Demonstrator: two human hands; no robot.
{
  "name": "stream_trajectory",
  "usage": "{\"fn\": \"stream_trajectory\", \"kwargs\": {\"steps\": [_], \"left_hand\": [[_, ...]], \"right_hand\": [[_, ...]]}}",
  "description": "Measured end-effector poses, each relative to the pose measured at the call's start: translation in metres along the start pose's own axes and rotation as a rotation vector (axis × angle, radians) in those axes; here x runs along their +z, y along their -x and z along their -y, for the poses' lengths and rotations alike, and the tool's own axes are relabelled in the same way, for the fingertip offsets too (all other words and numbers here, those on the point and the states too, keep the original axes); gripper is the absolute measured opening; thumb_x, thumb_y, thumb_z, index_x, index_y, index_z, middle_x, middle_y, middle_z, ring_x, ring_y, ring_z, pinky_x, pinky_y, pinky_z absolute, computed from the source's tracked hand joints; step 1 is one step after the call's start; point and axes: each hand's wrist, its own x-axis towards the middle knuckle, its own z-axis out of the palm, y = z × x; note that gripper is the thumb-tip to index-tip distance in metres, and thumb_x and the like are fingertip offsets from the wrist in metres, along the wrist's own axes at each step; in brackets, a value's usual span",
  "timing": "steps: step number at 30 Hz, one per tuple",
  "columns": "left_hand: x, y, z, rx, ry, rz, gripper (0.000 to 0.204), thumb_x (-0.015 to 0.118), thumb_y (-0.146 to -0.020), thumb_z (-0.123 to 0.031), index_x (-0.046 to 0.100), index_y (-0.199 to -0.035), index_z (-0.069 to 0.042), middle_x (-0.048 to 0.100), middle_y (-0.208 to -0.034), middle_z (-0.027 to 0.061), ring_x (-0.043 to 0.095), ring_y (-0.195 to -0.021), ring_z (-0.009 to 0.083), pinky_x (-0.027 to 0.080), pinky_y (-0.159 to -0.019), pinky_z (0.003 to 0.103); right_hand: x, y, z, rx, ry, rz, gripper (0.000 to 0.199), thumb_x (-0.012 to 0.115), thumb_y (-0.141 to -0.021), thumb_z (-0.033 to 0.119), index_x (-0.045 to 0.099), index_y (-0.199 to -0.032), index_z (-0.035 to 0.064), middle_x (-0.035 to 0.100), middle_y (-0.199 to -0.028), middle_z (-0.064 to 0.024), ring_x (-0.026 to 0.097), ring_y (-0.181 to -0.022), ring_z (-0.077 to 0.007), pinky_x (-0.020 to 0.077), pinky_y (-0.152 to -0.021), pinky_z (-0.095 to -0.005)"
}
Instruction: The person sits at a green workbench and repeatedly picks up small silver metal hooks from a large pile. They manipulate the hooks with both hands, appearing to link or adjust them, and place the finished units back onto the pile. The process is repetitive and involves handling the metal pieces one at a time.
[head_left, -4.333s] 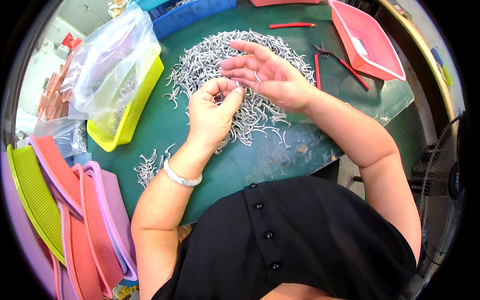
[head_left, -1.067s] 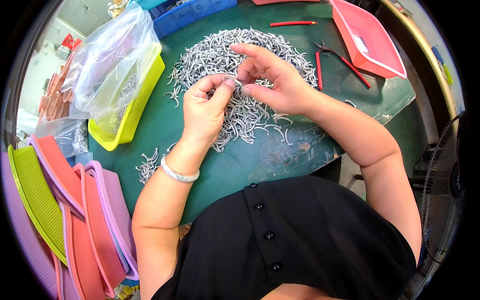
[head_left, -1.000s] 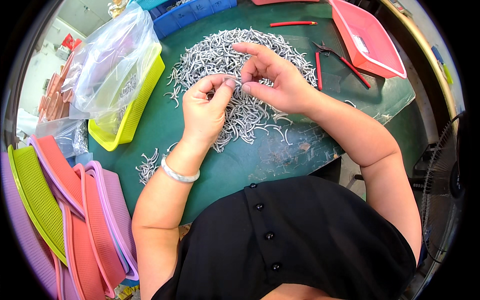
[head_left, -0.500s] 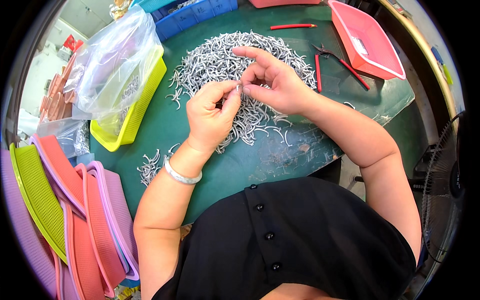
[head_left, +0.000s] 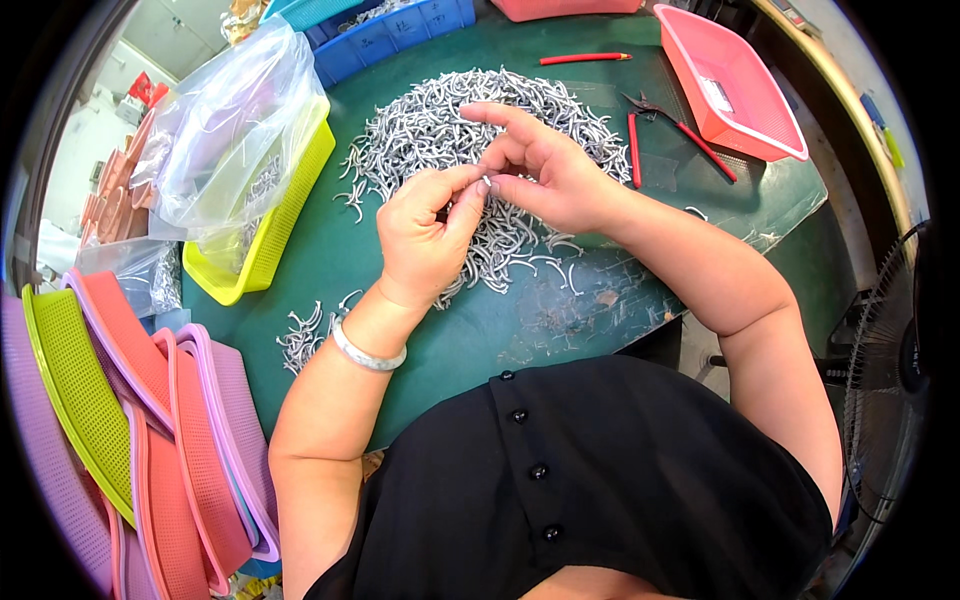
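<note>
Over a heap of small curved silvery metal pieces (head_left: 420, 125) my two hands meet, fingertips touching. My left hand (head_left: 425, 220) is closed in a pinch of thumb and forefinger, with a small silvery metal piece (head_left: 486, 183) showing at the tips. My right hand (head_left: 550, 175) pinches at that same spot with thumb and a bent finger, its forefinger stretched out above the heap. Most of the pinched piece is hidden by the fingers. A smaller cluster of the curved pieces (head_left: 300, 340) lies beside my left forearm.
Red-handled pliers (head_left: 685, 135) and a red pen-like tool (head_left: 585, 58) lie on the green table (head_left: 560, 330). A pink basket (head_left: 735, 90) stands at the right. A yellow-green basket (head_left: 285, 215) with a plastic bag and a blue bin (head_left: 395, 38) sit left and back. Stacked baskets (head_left: 195, 450) crowd the lower left. A fan (head_left: 885, 370) stands right.
Both hands stay nearly in place over the heap. The fingertips have shifted slightly right and down, and the piece at the left fingertips has turned a little.
</note>
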Motion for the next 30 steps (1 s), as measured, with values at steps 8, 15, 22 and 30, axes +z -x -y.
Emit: {"fn": "stream_trajectory", "kwargs": {"steps": [8, 15, 22, 30], "left_hand": [[-0.0014, 0.0017, -0.0015, 0.001, -0.009, 0.051, 0.009, 0.062, -0.075, 0.002, 0.062, -0.084, 0.001, 0.058, -0.072, 0.0025, 0.049, -0.061, 0.0062, 0.039, -0.054, 0.019], [0.0017, 0.0002, -0.0029, -0.009, 0.024, 0.008, 0.006, 0.063, -0.072, -0.001, 0.061, -0.077, -0.002, 0.057, -0.065, 0.0055, 0.051, -0.055, 0.012, 0.041, -0.049, 0.024], [0.0009, 0.0018, -0.0049, -0.039, 0.02, 0.041, 0.007, 0.063, -0.075, 0.0, 0.061, -0.081, 0.0, 0.057, -0.07, 0.0028, 0.05, -0.059, 0.0068, 0.04, -0.052, 0.019], [0.0013, 0.0029, -0.007, -0.408, 0.369, 0.054, 0.007, 0.06, -0.08, -0.007, 0.057, -0.086, -0.003, 0.054, -0.071, -0.0013, 0.044, -0.056, 0.0028, 0.035, -0.049, 0.016]], "right_hand": [[0.0, 0.0, 0.003, 0.019, 0.018, 0.049, 0.063, 0.046, -0.077, -0.011, 0.026, -0.133, 0.0074, 0.053, -0.084, -0.0015, 0.049, -0.078, -0.0057, 0.0385, -0.07, -0.0196], [-0.0004, -0.0004, 0.0003, 0.006, 0.031, 0.048, 0.064, 0.047, -0.076, -0.011, 0.027, -0.133, 0.0074, 0.054, -0.084, -0.0019, 0.05, -0.078, -0.0061, 0.0386, -0.07, -0.02], [-0.0015, -0.0003, 0.0019, 0.019, 0.021, 0.058, 0.064, 0.046, -0.075, -0.011, 0.026, -0.133, 0.0066, 0.055, -0.086, -0.0032, 0.052, -0.081, -0.0073, 0.0398, -0.073, -0.0208], [-0.0012, -0.0016, 0.0008, 0.054, 0.037, 0.08, 0.062, 0.049, -0.079, -0.007, 0.026, -0.134, 0.0086, 0.054, -0.085, -0.0024, 0.05, -0.08, -0.0069, 0.0408, -0.073, -0.0217]]}}
